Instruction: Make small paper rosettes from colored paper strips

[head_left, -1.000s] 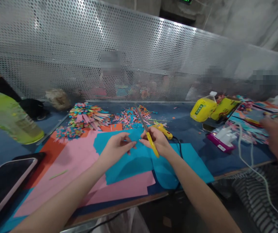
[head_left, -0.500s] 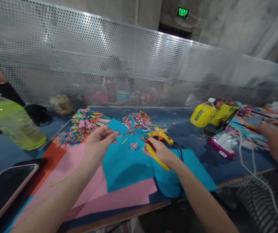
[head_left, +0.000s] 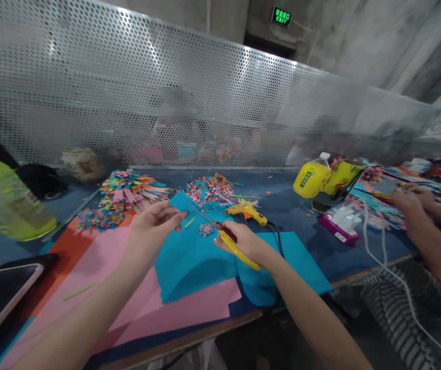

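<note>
Pinched in my left hand (head_left: 153, 223) is a small piece of blue paper (head_left: 180, 201), which stands out past the fingertips. My right hand (head_left: 243, 241) grips scissors (head_left: 239, 251) with yellow handles, the blades pointing up and left at the edge of that piece. Beneath both hands lies a larger blue paper sheet (head_left: 193, 267). A small curled paper flower (head_left: 205, 229) and a short green strip (head_left: 190, 222) rest on the blue paper between my hands. Just beyond my right hand is a yellow glue gun (head_left: 247, 211).
Fringed paper flowers (head_left: 128, 190) and a heap of cut strips (head_left: 208, 189) lie behind my hands. Pink sheets (head_left: 108, 257), a phone (head_left: 4, 298) and a green bottle (head_left: 12, 200) are leftward. Rightward are yellow bottles (head_left: 311, 177), a purple box (head_left: 340, 228), a white cable (head_left: 384, 267) and another person's hands (head_left: 409, 200).
The whole view has shifted, so things sit slightly farther left. The scissor blades have come closer to the blue piece in my left hand. Both hands keep their grip.
</note>
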Demonstrator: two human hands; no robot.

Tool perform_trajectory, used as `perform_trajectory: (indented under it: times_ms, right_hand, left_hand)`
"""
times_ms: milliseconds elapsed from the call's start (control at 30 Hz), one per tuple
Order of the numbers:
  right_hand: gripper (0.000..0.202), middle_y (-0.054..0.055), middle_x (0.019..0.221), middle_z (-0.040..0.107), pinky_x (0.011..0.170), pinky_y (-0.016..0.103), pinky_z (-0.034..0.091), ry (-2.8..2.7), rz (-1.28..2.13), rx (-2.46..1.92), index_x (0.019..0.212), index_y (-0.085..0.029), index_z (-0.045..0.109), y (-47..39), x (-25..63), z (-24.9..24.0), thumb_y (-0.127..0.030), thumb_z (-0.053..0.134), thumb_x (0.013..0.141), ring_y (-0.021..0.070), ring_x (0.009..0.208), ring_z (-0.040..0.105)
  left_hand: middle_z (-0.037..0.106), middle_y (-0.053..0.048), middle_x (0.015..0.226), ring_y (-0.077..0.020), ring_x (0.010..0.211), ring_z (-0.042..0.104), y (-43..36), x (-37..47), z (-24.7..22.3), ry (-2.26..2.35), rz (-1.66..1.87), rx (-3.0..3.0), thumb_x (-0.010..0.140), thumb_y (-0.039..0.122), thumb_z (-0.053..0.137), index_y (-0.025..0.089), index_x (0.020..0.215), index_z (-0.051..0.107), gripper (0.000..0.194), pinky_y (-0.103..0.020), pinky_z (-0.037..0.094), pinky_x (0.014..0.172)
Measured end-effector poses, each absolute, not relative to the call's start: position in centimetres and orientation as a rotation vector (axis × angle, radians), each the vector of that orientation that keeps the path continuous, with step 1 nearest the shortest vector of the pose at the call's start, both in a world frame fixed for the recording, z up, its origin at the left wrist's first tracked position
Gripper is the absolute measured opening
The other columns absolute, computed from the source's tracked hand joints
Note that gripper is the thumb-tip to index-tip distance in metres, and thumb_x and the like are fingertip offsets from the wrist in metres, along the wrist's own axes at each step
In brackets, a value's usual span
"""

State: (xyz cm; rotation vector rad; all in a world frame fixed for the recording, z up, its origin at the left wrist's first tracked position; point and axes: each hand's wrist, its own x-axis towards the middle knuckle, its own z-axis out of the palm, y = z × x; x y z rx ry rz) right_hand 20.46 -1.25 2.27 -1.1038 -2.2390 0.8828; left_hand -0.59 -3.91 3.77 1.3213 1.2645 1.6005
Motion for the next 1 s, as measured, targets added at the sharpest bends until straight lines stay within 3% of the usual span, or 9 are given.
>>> perform_trajectory:
  times_ms: [1000]
  right_hand:
    - [0.036,-0.004,0.065,0.043,0.049,0.021,0.031,-2.309,0.906,-1.155,0.072,-0.018,0.041,-1.30,20.52,2.44,-0.053,0.051,0.074,0.0093,0.058,0.040]
  left_hand:
    - [0.055,0.005,0.055,-0.0066,0.046,0.047,-4.04,-0.14,3.73,1.191,1.622,1.220,0.060,0.023,0.070,0.017,0.070,0.052,0.022,-0.020,0.037,0.048]
